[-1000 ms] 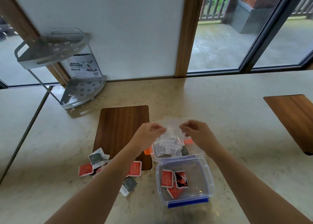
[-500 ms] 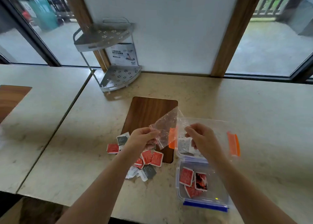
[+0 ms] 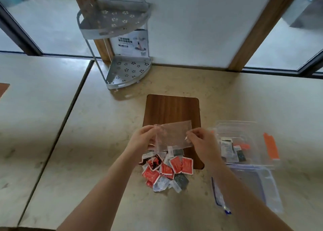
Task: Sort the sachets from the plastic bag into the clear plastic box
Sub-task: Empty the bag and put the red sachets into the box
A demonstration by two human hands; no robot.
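Note:
Both hands hold a clear plastic bag [image 3: 174,136] in the air above a heap of sachets [image 3: 167,169]. My left hand [image 3: 142,139] pinches the bag's left edge and my right hand [image 3: 201,143] pinches its right edge. The heap has red, white and dark grey sachets and lies on the table at the front edge of a wooden board [image 3: 172,110]. To the right stands a clear plastic box with orange clips [image 3: 258,131], holding several white and dark sachets. In front of it lies a second clear box with blue trim [image 3: 258,183], partly hidden by my right forearm.
A grey two-tier metal corner rack [image 3: 125,70] stands at the back by the white wall. The beige table [image 3: 87,143] has a seam running down its left part. Glass panes and wooden posts line the far side.
The bag has moved left, from above the orange-clip box to above the sachet heap. My head has turned left, so the boxes now sit at the right. The heap looks larger.

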